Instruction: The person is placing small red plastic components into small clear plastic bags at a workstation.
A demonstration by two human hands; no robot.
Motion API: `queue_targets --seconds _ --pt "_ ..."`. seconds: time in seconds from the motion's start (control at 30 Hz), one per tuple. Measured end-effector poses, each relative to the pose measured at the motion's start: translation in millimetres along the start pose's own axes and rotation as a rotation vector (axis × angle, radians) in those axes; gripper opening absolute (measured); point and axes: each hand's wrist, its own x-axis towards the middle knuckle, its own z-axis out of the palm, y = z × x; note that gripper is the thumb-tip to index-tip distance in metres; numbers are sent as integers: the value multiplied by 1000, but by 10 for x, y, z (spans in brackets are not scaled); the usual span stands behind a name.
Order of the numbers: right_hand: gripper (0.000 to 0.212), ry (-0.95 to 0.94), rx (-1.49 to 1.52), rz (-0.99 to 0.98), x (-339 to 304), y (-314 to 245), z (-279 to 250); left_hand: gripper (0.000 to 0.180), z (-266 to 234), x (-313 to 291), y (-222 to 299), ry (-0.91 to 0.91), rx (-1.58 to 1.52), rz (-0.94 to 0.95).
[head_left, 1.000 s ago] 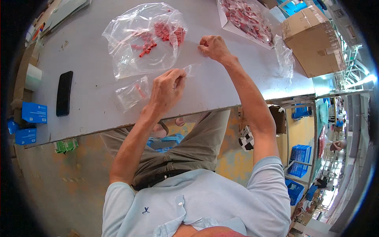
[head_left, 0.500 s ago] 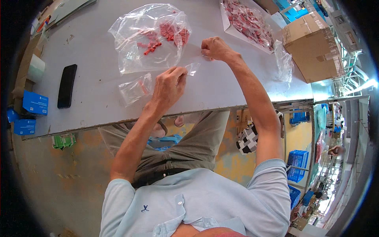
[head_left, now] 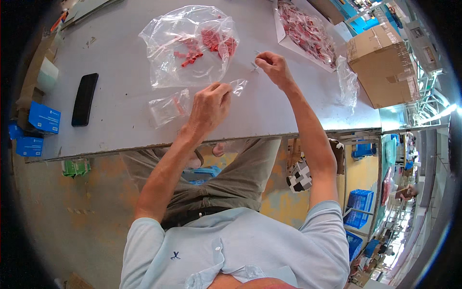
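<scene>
My left hand (head_left: 210, 107) is closed, pinching a small clear plastic bag (head_left: 239, 86) that sticks out past its fingertips. A little farther right, my right hand (head_left: 275, 70) is also closed, its fingertips together at a small, thin, pale piece (head_left: 254, 66) too tiny to name. Beyond my left hand lies a large clear plastic bag (head_left: 163, 67), spread flat, with several small red pieces (head_left: 211, 39) in and on it. Beside my left wrist rests another small clear bag (head_left: 166, 108) with something red in it.
A white box (head_left: 284, 38) of bagged red pieces stands at the far right, beside a cardboard carton (head_left: 382, 67) and a crumpled clear bag (head_left: 347, 85). At left lie a black phone (head_left: 84, 99) and blue boxes (head_left: 44, 117). The table's near edge (head_left: 110, 150) runs below my forearms.
My right hand has shifted slightly right and nearer me, and a thin pale piece now shows at its fingertips. My left hand keeps its pinch on the small bag. The view has shifted slightly.
</scene>
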Motion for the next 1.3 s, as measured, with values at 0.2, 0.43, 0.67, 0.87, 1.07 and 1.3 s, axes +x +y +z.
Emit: queue_targets --seconds 0.2,0.43,0.67,0.87,1.07,1.3 --pt "13 -45 829 189 -521 -270 177 15 -18 8 46 -15 -74 -13" --pt "12 18 564 -169 -692 -525 436 17 -13 5 52 -60 -10 -12" --pt "10 -11 286 -276 -612 -428 472 18 -10 -1 33 -82 -56 -19" --pt "12 -28 169 -294 -645 -382 415 16 -17 16 59 -80 -67 -38" --pt "18 -60 97 -322 -715 -404 355 16 -6 23 64 -98 -47 -47" --pt "15 244 264 36 -583 -117 198 14 -2 14 26 -92 -47 -55"
